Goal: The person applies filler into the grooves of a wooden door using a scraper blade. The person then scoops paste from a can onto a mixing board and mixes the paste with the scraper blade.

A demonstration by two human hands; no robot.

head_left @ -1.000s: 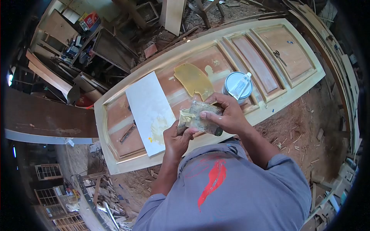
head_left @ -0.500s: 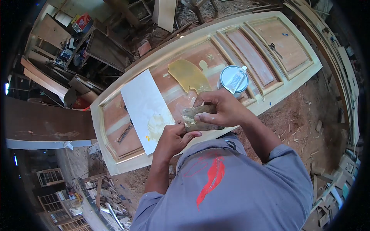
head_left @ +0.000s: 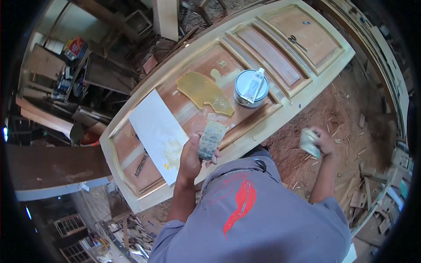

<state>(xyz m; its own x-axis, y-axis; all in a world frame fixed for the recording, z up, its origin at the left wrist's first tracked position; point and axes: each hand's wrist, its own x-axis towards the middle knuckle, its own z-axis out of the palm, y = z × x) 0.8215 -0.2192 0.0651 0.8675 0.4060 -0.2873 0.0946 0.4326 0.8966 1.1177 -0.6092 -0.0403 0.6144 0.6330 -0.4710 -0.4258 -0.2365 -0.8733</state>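
Note:
My left hand (head_left: 191,158) is wrapped round a flat scraper (head_left: 212,139), its face smeared with filler, over the near edge of the wooden door (head_left: 131,193). Off to the right, past the door's edge, my right hand (head_left: 324,142) grips a second smeared scraper (head_left: 309,142), slightly blurred. A white sheet (head_left: 153,116) with a patch of pale filler (head_left: 173,152) and a yellow dab lies left of my left hand. Beyond it rests an irregular yellow-brown sheet (head_left: 199,87). A round tin (head_left: 251,87) carries a white tube (head_left: 255,87) on its lid.
Scissors (head_left: 297,42) lie on the door's far right panel, and a narrow tool (head_left: 141,164) on its left panel. Wood shavings litter the floor (head_left: 285,160). Shelves with boxes (head_left: 74,48) stand at upper left, a dark board (head_left: 57,166) at left.
My hands have parted. The right one has swung away to the right and down with a scraper, while the left still holds the other near the sheet. The view has shifted slightly.

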